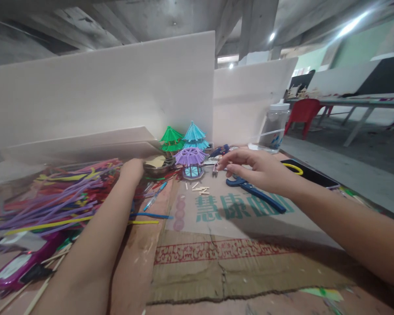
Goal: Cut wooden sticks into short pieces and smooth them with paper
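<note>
My left hand reaches to the rim of a shallow metal dish holding a tan piece; its fingers are hidden from me. My right hand hovers palm down over the cardboard, fingers curved and apart, with nothing visible between them. Close to its fingertips lies a small pinkish tool, too blurred to name. Beneath it rests a blue-handled cutter. In front stands a small pavilion with a purple pleated roof. Behind it are a green-roofed pavilion and a light-blue-roofed pavilion.
Several short sticks lie on the printed cardboard. Colourful pipe cleaners heap at left, near a purple device. A blue glue gun, a water bottle and a dark tablet sit farther back.
</note>
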### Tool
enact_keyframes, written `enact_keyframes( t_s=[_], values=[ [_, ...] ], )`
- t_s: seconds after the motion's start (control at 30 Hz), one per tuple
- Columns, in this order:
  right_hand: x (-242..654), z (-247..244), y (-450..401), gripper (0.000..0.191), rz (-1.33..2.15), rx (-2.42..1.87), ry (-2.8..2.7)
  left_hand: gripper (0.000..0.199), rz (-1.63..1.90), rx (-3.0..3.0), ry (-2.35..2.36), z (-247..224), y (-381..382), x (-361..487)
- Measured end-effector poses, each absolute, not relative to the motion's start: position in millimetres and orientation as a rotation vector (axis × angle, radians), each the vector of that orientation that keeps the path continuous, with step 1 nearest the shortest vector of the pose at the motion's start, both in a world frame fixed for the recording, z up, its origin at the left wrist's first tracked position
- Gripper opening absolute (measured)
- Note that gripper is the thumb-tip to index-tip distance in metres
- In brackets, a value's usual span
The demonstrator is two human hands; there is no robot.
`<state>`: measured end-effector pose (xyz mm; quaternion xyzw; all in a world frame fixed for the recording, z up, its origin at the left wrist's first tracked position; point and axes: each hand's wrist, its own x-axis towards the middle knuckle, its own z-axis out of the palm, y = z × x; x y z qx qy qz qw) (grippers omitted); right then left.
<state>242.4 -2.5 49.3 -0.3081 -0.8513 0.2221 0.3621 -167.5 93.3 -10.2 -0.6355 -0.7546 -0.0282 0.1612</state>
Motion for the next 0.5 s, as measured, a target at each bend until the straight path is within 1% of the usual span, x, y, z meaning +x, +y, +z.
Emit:
enact_keyframes(
  t_s=[0.3,0.5],
  values=[
    [242.8,45.8,-0.7,0.029,0.607,-0.825,-2.236,0.036,-0.041,-1.778,-2.135,-12.5,94.7,-170.2],
    [245.3,44.1,2.1,0.030,0.636,-0.819,-2.214,0.033,-0.142,-1.683,-2.092,-4.4,83.2,-160.6]
  ],
)
